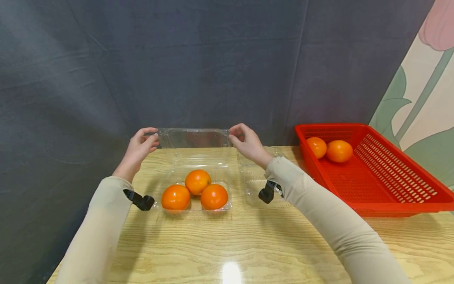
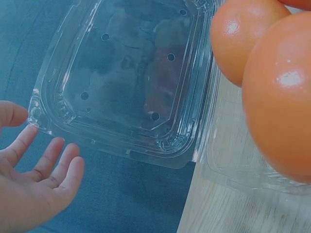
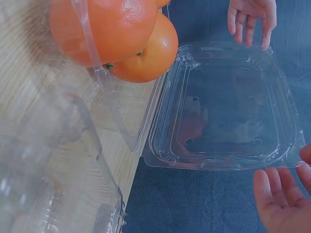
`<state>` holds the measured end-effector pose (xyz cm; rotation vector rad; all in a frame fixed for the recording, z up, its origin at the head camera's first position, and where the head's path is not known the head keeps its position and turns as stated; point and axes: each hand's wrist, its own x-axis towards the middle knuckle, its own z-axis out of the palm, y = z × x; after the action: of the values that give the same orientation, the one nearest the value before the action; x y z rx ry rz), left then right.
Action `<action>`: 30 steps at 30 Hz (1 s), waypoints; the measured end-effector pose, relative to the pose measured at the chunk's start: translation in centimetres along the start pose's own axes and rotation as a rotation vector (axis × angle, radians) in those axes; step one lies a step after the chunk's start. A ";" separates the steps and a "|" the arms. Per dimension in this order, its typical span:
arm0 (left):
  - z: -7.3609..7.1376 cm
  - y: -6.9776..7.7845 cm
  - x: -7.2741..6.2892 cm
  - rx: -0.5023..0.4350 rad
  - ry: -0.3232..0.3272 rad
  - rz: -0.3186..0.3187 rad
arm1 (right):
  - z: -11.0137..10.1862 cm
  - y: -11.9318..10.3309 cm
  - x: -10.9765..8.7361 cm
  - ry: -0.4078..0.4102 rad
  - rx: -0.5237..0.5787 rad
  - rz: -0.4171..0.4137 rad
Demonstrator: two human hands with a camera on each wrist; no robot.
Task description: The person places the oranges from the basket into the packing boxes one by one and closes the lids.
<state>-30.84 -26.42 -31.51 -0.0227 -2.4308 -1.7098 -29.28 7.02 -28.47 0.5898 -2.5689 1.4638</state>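
A clear plastic clamshell box (image 1: pixel 195 213) lies on the table with its hinged lid (image 2: pixel 131 73) raised upright at the back. Three oranges (image 1: pixel 198 181) sit in its base, one behind two. My left hand (image 1: pixel 138 148) pinches the lid's left corner between thumb and index finger, the other fingers spread apart below, as the left wrist view shows. At the opposite corner, my right hand (image 1: pixel 250 144) pinches the lid edge with thumb and fingertips. Small round holes dot the lid panel.
Beside the box, partly behind my right forearm, stands a second clear plastic container (image 1: pixel 253 185). A red slotted basket (image 1: pixel 376 177) is on the right, with two oranges (image 1: pixel 339 151) at its far left end. A dark cloth (image 1: pixel 195 67) hangs behind the table.
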 end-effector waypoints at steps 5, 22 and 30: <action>0.7 3.8 -3.2 0.031 -0.004 -0.028 | 0.0 0.0 -0.1 0.004 0.007 0.009; 0.2 4.0 -3.8 0.052 0.015 0.002 | 0.0 -0.4 -0.4 -0.012 0.020 0.016; -0.3 3.7 -4.1 0.063 -0.007 0.031 | 0.0 -0.6 -0.7 -0.029 0.005 0.012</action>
<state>-26.40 -25.09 -28.54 -0.0579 -2.4741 -1.6226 -28.38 6.93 -28.19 0.6017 -2.5965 1.4761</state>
